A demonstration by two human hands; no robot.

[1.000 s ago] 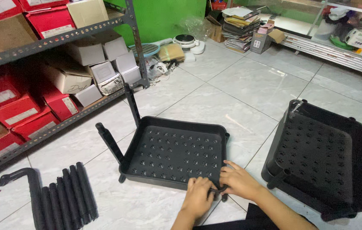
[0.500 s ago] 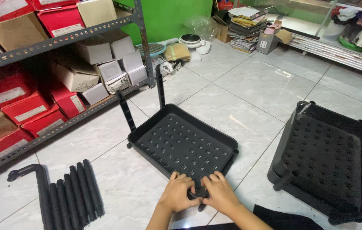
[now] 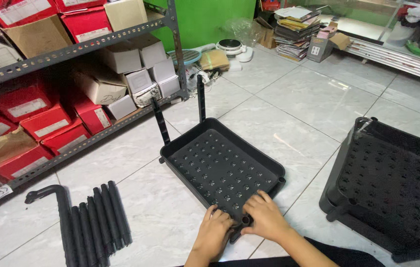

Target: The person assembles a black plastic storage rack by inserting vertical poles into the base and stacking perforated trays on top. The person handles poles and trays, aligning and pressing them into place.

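Since half a second ago both hands have slid to the black perforated tray (image 3: 222,168)'s near corner, where I see my left hand (image 3: 215,232) and right hand (image 3: 265,217) with fingers curled on its socket, two posts (image 3: 201,99) standing beyond them, spare black posts (image 3: 94,222) left of them unfitted.

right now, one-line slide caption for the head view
Both hands grip the near corner of a black perforated tray on the tiled floor.
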